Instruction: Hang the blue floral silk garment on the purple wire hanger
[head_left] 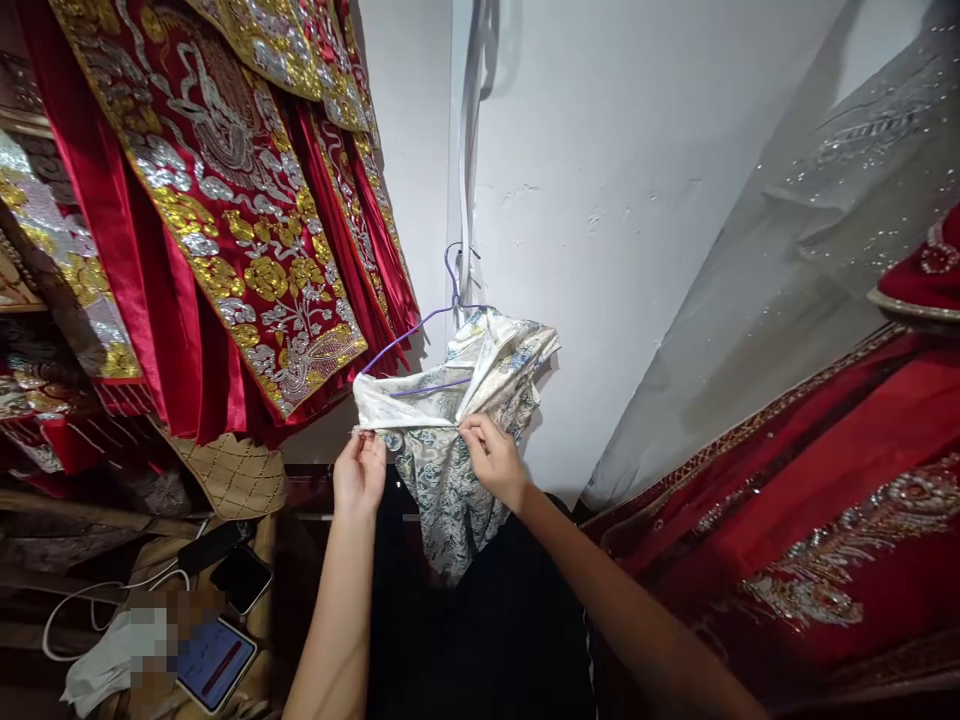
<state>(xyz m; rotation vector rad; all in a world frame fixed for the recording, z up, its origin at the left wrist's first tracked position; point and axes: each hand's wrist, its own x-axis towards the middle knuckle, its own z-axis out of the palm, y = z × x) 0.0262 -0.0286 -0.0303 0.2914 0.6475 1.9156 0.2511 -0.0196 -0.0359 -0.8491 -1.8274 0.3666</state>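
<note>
Bright light falls on the white wall (600, 200) and makes the gold thread on the red robes (225, 200) shine. The bottom is dark, the edges bend, and one bottom-left patch is blurred.

Two hands, the left hand (359, 472) and the right hand (491, 460), pinch one pale patterned garment (457, 400) that hangs on one purple wire hanger (442, 315). At lower left lie two dark phones (241, 577) and one lit tablet (215, 662).
</note>
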